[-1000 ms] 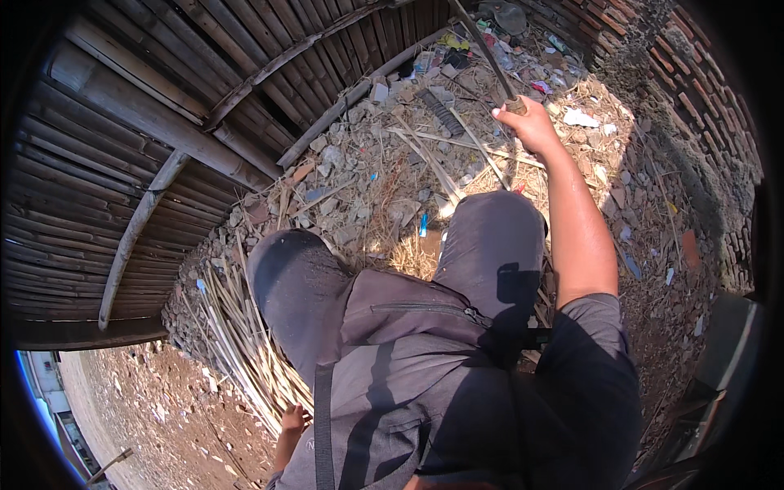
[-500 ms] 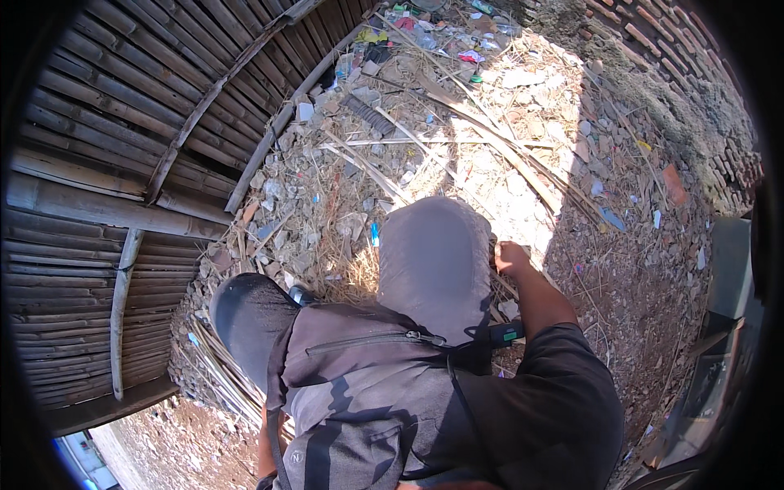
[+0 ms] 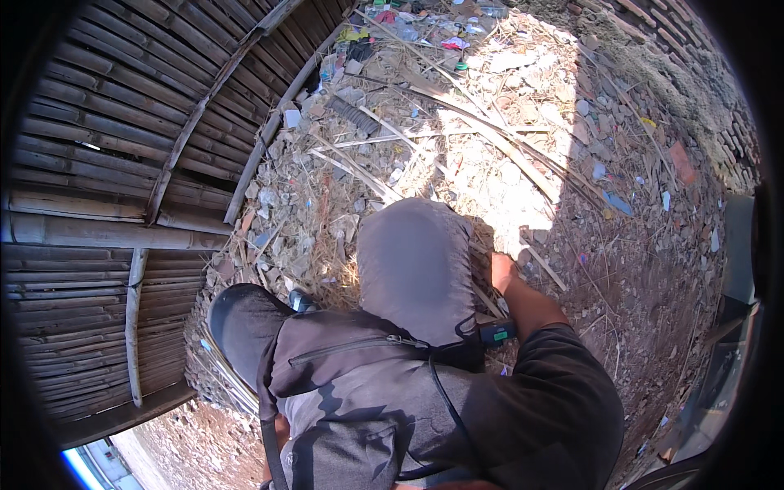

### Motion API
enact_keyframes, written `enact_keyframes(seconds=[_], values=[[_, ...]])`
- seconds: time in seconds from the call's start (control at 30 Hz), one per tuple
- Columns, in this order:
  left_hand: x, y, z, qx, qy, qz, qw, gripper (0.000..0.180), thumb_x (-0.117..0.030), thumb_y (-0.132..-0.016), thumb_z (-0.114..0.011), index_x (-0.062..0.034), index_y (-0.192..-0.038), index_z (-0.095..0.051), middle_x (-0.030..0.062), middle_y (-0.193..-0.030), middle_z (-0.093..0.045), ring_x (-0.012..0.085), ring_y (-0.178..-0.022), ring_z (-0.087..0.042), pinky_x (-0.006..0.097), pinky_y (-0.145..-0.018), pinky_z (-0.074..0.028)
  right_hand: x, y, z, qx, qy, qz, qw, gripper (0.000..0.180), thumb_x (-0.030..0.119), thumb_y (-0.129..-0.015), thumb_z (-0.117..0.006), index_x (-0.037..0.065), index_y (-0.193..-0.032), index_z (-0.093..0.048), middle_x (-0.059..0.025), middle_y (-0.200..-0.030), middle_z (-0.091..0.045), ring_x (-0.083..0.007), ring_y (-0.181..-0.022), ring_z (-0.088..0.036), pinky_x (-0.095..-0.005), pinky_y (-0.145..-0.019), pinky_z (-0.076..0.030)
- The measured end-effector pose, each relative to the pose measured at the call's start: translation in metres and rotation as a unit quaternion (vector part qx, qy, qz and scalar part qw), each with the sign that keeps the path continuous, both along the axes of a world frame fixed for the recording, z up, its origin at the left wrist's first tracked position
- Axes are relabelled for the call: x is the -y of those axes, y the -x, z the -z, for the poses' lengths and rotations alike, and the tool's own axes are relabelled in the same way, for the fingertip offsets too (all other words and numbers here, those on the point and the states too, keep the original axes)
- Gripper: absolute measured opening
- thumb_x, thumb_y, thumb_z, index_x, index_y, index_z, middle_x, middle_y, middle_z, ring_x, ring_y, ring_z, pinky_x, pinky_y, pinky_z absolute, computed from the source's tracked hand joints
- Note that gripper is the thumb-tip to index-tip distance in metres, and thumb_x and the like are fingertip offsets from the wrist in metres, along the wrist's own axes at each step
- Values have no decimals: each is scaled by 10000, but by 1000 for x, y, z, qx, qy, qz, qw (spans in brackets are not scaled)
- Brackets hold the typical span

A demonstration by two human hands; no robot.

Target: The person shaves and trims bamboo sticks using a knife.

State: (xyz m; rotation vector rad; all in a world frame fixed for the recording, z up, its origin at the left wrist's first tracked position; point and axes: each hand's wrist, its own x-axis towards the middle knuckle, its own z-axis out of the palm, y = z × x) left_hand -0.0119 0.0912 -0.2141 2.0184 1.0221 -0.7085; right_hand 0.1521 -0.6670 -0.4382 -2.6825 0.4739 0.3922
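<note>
My right hand (image 3: 505, 269) reaches down beside my right knee, close to the littered ground. Its fingers curl inward, and bright sun and the knee hide their tips, so what they hold cannot be made out. A pale split stick (image 3: 544, 266) lies just right of the hand. Other thin strips (image 3: 488, 304) show between the knee and my wrist. Of my left arm only a bit of forearm (image 3: 282, 431) appears at the lower left; the left hand is hidden behind my clothing. My grey-trousered right knee (image 3: 416, 261) covers the ground at the centre.
A bamboo slat wall (image 3: 122, 163) stands on the left, a rough brick wall (image 3: 694, 90) at the far right. Long bamboo pieces (image 3: 498, 139) lie across rubble ahead. Bundled strips (image 3: 233, 376) lie by my left leg. A small black device (image 3: 496, 331) sits beside my right thigh.
My right hand has moved slightly down and nearer my body. The pale split stick now shows to its right. My view and knee have shifted a little.
</note>
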Motion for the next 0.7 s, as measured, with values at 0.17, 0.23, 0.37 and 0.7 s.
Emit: enact_keyframes(seconds=[0.17, 0.23, 0.37, 0.7], values=[[-1, 4, -4, -7, -5, -16, 1000, 240, -154, -989, -558, -18, -1187, -570, 71, -1004, -640, 183, -878, -607, 309, -755, -490, -22, 1, -25, -64, 17, 70, 995, 245, 148, -974, -481, 50, -959, -706, -198, -947, -713, -395, -917, -704, -508, -775, -570], [-1, 3, -4, -7, -6, -15, 1000, 234, -157, -993, -557, -20, -1182, -572, 66, -993, -636, 176, -866, -604, 304, -745, -488, -18, 4, -50, -56, -4, 69, 996, 193, 145, -916, -522, 54, -942, -690, -211, -950, -704, -411, -923, -691, -505, -784, -556], [-2, 6, -5, -3, -5, -24, 1000, 223, -165, -1002, -557, -23, -1173, -575, 57, -970, -629, 161, -841, -596, 293, -726, -484, -8, 10, -98, 42, -105, 92, 989, 151, 149, -822, -612, 34, -911, -654, -233, -920, -684, -428, -907, -666, -499, -781, -524], [-14, 15, 5, 37, 8, -89, 995, 200, -183, -1023, -555, -31, -1150, -584, 33, -912, -612, 126, -779, -578, 267, -677, -474, 72, -14, -154, 155, -105, 60, 981, 339, 179, -728, -781, 6, -1000, -676, -209, -946, -666, -388, -884, -658, -435, -781, -517]])
